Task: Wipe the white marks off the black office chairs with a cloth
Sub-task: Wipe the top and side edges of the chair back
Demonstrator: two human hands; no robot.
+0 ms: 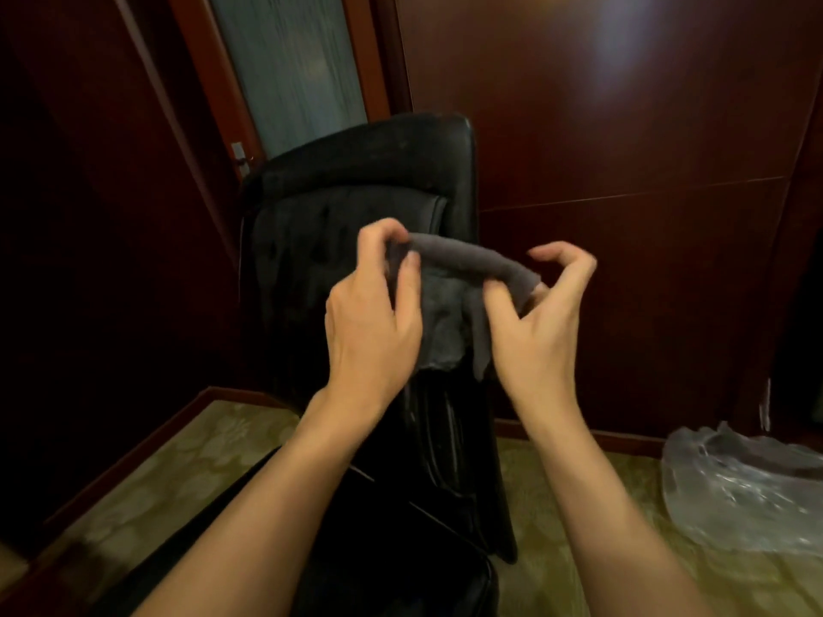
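I hold the cloth (454, 278) up in front of the chair (356, 207), left hand (372, 322) and right hand (534, 331) pinching its rolled top edge; it looks limp and light, best gripped bunched.

A black office chair (356, 207) stands with its tall back against dark red wood panelling (623, 126), pale smears showing along its top edge. In front of the chair back, the left hand (372, 322) and right hand (541, 331) each pinch one end of a grey cloth (454, 278), whose rolled upper edge stretches between them while the rest hangs below. Right of the chair, a crumpled clear plastic bag (748, 483) lies on the patterned carpet (156, 474).
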